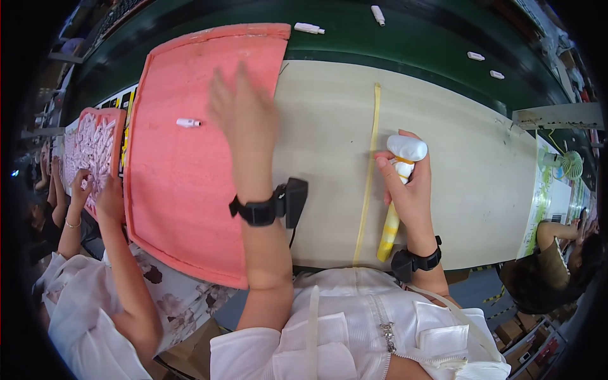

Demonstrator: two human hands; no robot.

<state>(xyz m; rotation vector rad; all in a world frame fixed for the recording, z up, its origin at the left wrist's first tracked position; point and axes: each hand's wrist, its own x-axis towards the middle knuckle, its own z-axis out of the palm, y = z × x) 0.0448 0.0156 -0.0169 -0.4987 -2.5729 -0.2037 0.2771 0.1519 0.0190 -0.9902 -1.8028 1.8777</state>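
Observation:
My right hand (411, 187) is wrapped round the upper handle of a small mallet (406, 149), just below its head. The mallet has a rounded white head and a yellow-wrapped handle that slants down toward me. My left hand (244, 117), blurred by motion, is over the pink tray (209, 202), its fingers stretched out and apart, with nothing seen in it. Left of that hand, a small pale pink-white plastic piece (188, 123) with a narrow tip lies on the tray.
Beyond the beige tabletop (323, 164), a green conveyor belt (342, 41) carries several similar pieces. A yellow tape strip (369, 171) crosses the tabletop. At left, a co-worker's hands (104, 196) are at a pink tray heaped with pieces (92, 145). A small green fan (571, 164) stands at right.

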